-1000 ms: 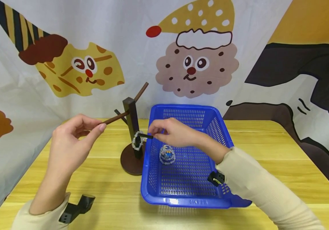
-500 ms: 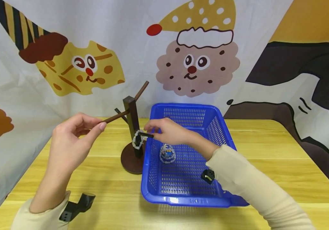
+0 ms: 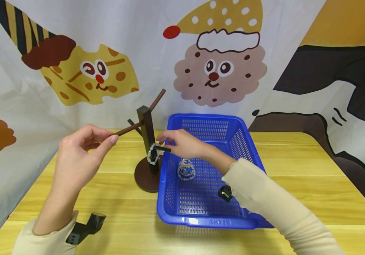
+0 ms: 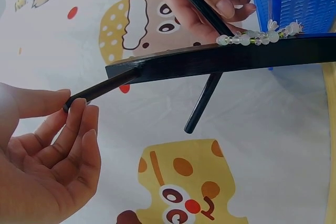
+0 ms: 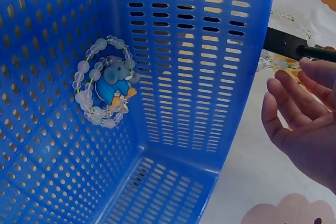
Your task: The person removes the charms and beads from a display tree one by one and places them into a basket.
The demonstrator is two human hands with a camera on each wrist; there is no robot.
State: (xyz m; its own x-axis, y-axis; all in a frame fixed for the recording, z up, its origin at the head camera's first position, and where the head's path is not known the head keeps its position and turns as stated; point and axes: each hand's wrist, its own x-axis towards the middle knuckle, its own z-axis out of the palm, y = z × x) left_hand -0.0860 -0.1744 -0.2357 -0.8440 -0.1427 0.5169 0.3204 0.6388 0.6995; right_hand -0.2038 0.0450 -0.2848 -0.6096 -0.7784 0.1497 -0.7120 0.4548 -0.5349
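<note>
A dark wooden jewelry stand (image 3: pixel 147 134) with a round base and several pegs stands left of the blue basket. My left hand (image 3: pixel 81 156) pinches the tip of its upper left peg (image 4: pixel 100 88) between thumb and fingers. On the lower right peg hangs a clear-beaded bracelet (image 3: pixel 152 154), against the post. Beside that peg is my right hand (image 3: pixel 185 143), its fingers loosely bent and nothing seen between them; whether it touches the peg I cannot tell. More beaded bracelets (image 5: pixel 89 98) lie in the basket with a blue elephant charm (image 5: pixel 116 82).
The blue plastic basket (image 3: pixel 214 222) has slotted walls and stands close to the stand's base on a wood-grain table (image 3: pixel 303 177). Behind the table hangs a white cloth (image 3: pixel 153 53) printed with cartoon food.
My right hand has shifted slightly left along the lower peg, toward the post. The left hand keeps its pinch, and the bracelet hangs in the same place.
</note>
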